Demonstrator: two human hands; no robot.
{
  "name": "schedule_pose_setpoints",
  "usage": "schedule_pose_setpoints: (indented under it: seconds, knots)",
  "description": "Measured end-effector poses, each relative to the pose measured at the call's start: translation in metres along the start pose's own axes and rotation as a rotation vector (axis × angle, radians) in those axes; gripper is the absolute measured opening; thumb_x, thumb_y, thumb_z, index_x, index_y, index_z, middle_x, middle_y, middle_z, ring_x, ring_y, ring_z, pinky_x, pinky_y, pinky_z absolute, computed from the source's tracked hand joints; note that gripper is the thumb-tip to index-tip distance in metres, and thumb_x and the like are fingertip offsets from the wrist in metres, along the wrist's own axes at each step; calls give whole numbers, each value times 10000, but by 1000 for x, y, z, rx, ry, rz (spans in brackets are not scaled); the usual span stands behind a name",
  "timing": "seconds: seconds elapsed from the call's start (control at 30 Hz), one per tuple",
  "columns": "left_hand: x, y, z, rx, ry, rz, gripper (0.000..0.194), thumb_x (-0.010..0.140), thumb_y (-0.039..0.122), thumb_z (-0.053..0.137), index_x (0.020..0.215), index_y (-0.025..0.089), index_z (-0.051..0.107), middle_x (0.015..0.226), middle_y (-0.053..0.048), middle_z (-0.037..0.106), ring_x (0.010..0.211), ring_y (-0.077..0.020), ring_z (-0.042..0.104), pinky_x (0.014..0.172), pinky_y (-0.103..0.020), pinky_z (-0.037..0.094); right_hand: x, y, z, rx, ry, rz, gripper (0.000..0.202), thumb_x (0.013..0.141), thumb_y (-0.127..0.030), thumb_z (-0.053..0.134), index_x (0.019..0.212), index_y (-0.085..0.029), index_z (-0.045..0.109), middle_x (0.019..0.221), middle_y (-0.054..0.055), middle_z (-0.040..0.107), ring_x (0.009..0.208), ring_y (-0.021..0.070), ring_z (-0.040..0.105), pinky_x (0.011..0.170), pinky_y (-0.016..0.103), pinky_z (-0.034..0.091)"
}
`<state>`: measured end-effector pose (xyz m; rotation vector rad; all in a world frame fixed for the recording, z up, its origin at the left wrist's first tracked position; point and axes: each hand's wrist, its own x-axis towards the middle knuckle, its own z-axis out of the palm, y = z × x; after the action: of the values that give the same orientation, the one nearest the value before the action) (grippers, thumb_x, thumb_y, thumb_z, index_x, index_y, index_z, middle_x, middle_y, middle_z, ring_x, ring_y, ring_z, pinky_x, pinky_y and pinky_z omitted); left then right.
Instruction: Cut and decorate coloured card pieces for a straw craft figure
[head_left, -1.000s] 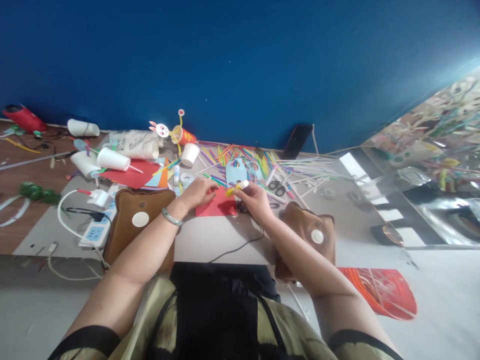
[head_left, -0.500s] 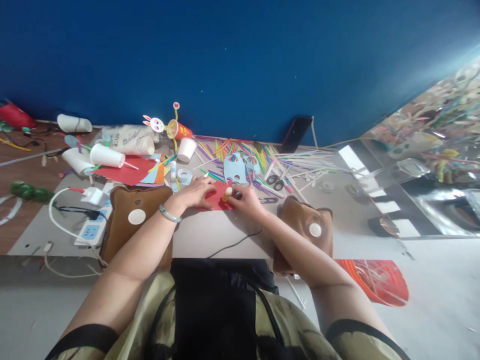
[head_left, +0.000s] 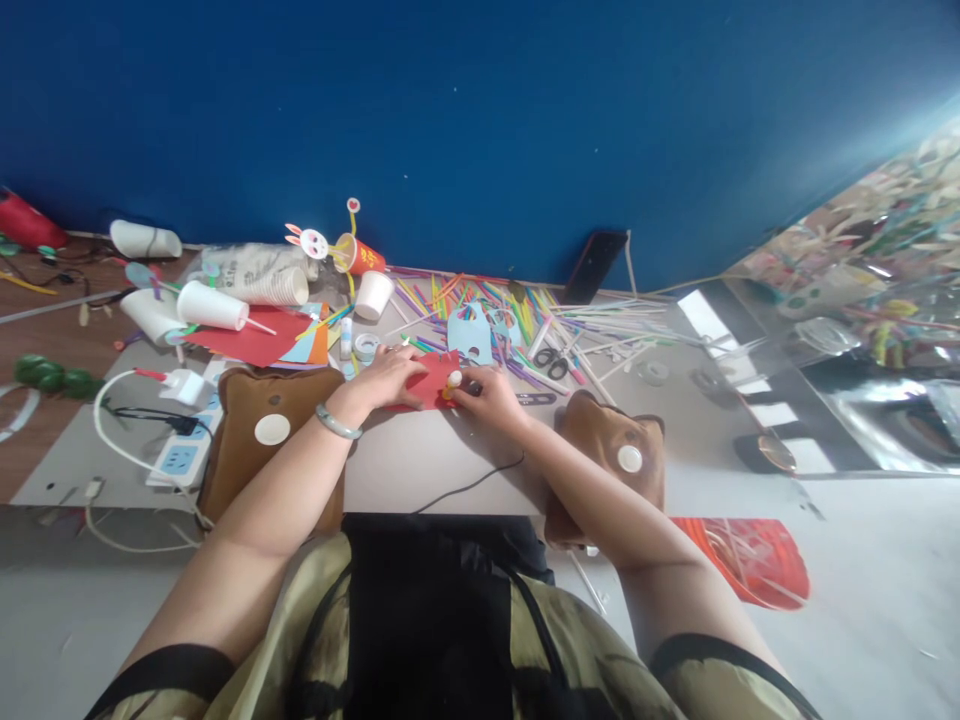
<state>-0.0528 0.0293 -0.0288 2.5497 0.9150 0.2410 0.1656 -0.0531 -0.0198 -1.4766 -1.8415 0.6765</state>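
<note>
A sheet of red paper (head_left: 431,382) lies on the table in front of me. My left hand (head_left: 390,378) rests on its left part, fingers spread and holding nothing. Between the fingertips of my right hand (head_left: 486,396) is a small yellow piece with a round white top (head_left: 453,381), held at the paper's right side; its exact kind is too small to make out. Just beyond the red sheet sits a light blue paper cut-out (head_left: 470,332) with holes in it. Black-handled scissors (head_left: 553,362) lie to the right of it.
Many coloured straws (head_left: 427,298) spread along the wall. At the left are stacked paper cups (head_left: 281,287), red paper (head_left: 255,340) and a power strip (head_left: 182,458). Brown bear-shaped cushions flank my arms, one left (head_left: 244,410), one right (head_left: 604,440). A phone (head_left: 595,266) leans on the wall.
The red paper's upper edge shows a little higher, and the white-topped piece in my right hand has shifted slightly left. Both hands otherwise keep nearly the same places.
</note>
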Motion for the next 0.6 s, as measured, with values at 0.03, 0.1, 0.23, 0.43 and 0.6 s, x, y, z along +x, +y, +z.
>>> schedule_pose_setpoints:
  seconds: [0.03,0.1,0.23,0.43,0.6]
  knots:
    - [0,-1,0,18,-5,-5,455,666,468,791,1047,228,729,1222,-110,575,1172,-353,503,973,-472,319,0,0,0,-5,0,-3,71,771,-269,701,772,-198,712,714,24,676,661,166,577,667,292,388]
    - [1,-2,0,44,-8,-6,449,667,465,793,1039,222,730,1216,-114,581,1167,-355,507,969,-473,323,1,-1,-1,-12,4,-12,69,776,-264,691,782,-200,716,720,31,685,667,174,586,671,298,395]
    - [1,-5,0,30,16,-4,433,674,455,790,1028,213,737,1209,-116,587,1176,-357,502,978,-470,330,3,-3,-2,-27,13,-24,67,766,-260,690,784,-203,720,719,32,695,684,189,598,698,310,411]
    - [-1,3,-6,55,-15,-29,418,687,450,780,1023,207,727,1274,-132,578,1211,-348,494,1001,-478,314,3,1,1,-49,-1,-4,80,769,-251,674,807,-198,721,724,31,692,686,183,590,684,294,408]
    - [0,5,-6,11,26,-46,268,773,384,715,965,197,728,1232,-122,628,1176,-330,532,1004,-480,329,3,4,3,-62,4,-8,95,779,-280,679,786,-193,717,670,22,657,642,165,548,658,286,385]
